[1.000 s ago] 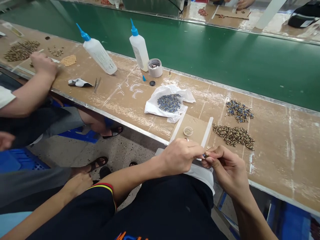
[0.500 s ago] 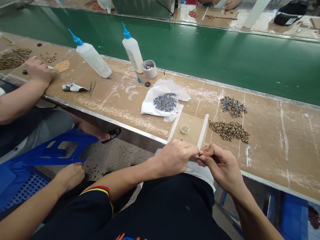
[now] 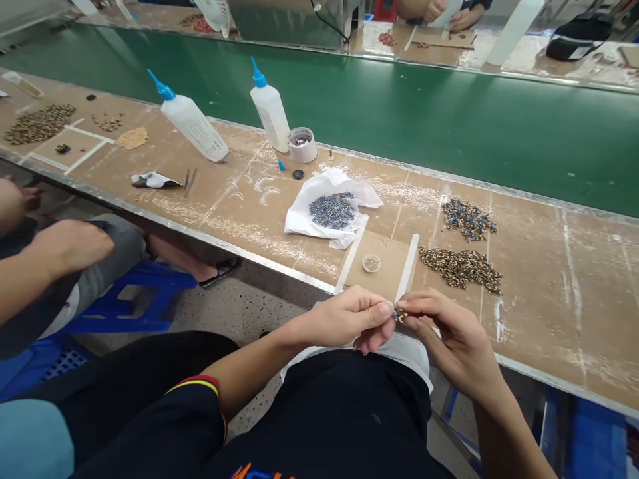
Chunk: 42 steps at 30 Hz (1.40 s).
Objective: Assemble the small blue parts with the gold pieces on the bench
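My left hand (image 3: 357, 319) and my right hand (image 3: 449, 332) meet at the table's front edge. Between their fingertips is a small brass-coloured piece with a bit of blue (image 3: 400, 316); its exact kind is too small to tell. Both hands pinch it, thumb against fingers. Just beyond them, a small clear cup (image 3: 371, 263) sits on a cardboard pad (image 3: 384, 247) edged with white tape. Behind the pad, white paper (image 3: 302, 216) bears a heap of small blue and brass pieces (image 3: 331, 210). To the right lie a blue-and-brass pile (image 3: 468, 219) and a brass ring-like pile (image 3: 460, 269).
Two blue-capped bottles (image 3: 194, 128) (image 3: 270, 110) and a tape roll (image 3: 302, 145) stand at the back, before a green belt (image 3: 424, 113). Tweezers (image 3: 190, 182) lie to the left. A co-worker's hand (image 3: 74, 246) is at the far left, beside a blue stool (image 3: 132, 299).
My left hand has turned so its thumb and fingertips show, and the small piece is more visible. The co-worker's hand at the left has come off the table. The view has shifted slightly.
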### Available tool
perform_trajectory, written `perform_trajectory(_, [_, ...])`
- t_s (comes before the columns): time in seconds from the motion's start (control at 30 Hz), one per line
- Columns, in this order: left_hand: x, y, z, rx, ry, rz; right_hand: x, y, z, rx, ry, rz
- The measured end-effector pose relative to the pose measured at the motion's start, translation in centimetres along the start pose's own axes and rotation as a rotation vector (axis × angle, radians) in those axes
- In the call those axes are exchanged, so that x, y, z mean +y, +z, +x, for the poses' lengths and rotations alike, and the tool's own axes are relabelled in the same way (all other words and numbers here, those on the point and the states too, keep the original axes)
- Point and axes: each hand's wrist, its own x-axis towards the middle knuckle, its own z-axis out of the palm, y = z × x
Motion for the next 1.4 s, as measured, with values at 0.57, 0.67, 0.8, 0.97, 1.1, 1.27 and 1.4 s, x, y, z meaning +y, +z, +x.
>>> perform_trajectory(0.57, [-1.1,1.2,1.1,0.353,0.413,1.187,1.0,2.2,-1.4,0.286,0.327,0.43])
perform_trajectory(0.67, [-1.0,1.1,1.3,0.34,0.446,1.18,1.0,2.2,-1.5,0.292,0.314,0.419])
perform_trajectory(0.8, [-0.7,1.0,1.2,0.313,0.429,1.187,1.0,2.1,-1.5,0.272,0.272,0.352])
perform_trajectory(0.97, [-0.2,1.0,0.9,0.25,0.416,1.213,0.7,1.8,-1.5,0.177,0.2,0.232])
perform_trajectory(1.1, [-0.4,1.0,0.8,0.239,0.415,1.275,0.4,1.5,-1.5,0.119,0.162,0.141])
perform_trajectory(1.27, [-0.9,1.0,0.8,0.214,0.386,1.327,0.7,1.3,-1.8,0.063,0.139,0.049])
perform_trajectory(1.4, [-1.0,1.1,0.7,0.182,0.334,1.306,0.8,1.5,-1.9,0.043,0.142,0.015])
